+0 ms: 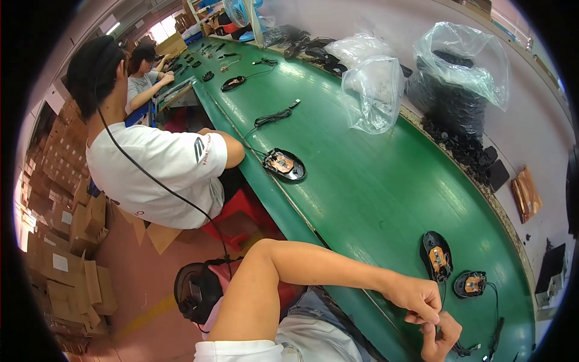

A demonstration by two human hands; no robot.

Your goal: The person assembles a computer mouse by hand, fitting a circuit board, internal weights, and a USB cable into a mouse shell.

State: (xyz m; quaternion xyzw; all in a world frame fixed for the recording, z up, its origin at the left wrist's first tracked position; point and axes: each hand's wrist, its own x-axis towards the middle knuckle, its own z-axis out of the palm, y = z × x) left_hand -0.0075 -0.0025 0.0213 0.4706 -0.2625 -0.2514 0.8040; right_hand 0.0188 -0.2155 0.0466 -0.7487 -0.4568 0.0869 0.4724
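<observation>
Looking down through the head view. Seeing the left hand [413,294] reaching over the near edge of the green surface [362,181], toward its right end, fingers curling in and fingertips meeting those of the right hand [445,338]. Being unable to tell whether pinching a thin lead or merely pressing together.

Finding a long open mouse [436,256] lying just beyond both hands, with a thin cable [445,294] running from its lower end toward the fingers. Finding a rounder open mouse [470,283] lying beside it, nearer the right end. Noting a third open mouse [283,165] lying farther left, close to the near edge, beside a co-worker [157,163].

Judging the work as partway along: counting boards already sitting in all three shells, cables apparently attached, upper covers not yet on.

Losing the right forearm at the bottom of the view. Losing the thin cable behind the fingers, along with its end. Missing the co-worker's hands entirely. Barely making out small black parts [473,151] beyond the far edge.
</observation>
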